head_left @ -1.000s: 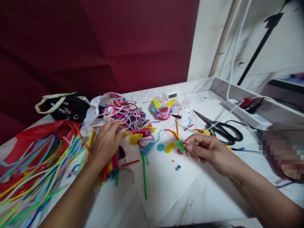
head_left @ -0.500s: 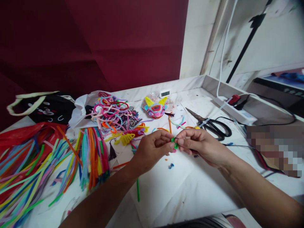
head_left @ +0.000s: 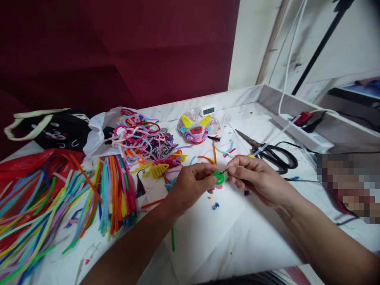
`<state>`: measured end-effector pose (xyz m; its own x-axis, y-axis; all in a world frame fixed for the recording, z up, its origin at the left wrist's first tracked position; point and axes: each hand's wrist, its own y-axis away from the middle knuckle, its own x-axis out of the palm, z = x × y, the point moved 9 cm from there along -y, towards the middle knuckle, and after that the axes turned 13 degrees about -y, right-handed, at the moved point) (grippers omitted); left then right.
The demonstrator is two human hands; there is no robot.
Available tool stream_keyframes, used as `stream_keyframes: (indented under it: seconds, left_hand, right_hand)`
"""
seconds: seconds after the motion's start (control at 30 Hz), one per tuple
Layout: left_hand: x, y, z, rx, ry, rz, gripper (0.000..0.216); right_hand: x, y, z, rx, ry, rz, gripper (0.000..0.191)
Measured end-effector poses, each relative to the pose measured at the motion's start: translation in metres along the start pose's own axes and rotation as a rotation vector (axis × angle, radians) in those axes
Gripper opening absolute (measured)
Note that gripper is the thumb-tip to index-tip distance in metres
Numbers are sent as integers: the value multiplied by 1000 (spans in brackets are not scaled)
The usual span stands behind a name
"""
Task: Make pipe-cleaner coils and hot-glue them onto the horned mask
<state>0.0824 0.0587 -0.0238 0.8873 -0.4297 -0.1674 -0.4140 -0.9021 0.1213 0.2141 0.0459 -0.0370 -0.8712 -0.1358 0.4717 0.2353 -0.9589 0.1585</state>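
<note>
Marbled tabletop [head_left: 258, 243]; left hand [head_left: 188, 186] pinches round green disc [head_left: 220, 179]; right hand [head_left: 257, 178], thin dark cord [head_left: 224, 171].

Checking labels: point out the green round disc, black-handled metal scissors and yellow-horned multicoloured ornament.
Green round disc [head_left: 220, 179], head view: middle of its flat face.
Black-handled metal scissors [head_left: 253, 142], head view: blades, near the pivot.
Yellow-horned multicoloured ornament [head_left: 196, 133], head view: centre of its front.
</note>
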Motion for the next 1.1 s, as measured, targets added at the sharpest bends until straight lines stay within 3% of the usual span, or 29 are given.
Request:
stream_keyframes:
  seconds: [0.6,0.83,0.93,1.1]
  left_hand:
    - [2,-3,16,-51,-10,39,19]
    - [-2,-3,15,-73,-42,-13,16]
    - [-3,-3,17,-82,-70,-25,18]
    - [-2,-3,20,-75,-146,-19,17]
  right_hand:
    - [5,2,8,-190,219,-16,25]
    - [23,20,28,-560,798,78,7]
    - [30,26,30,-673,890,112,7]
    - [24,17,22,-534,825,85,9]
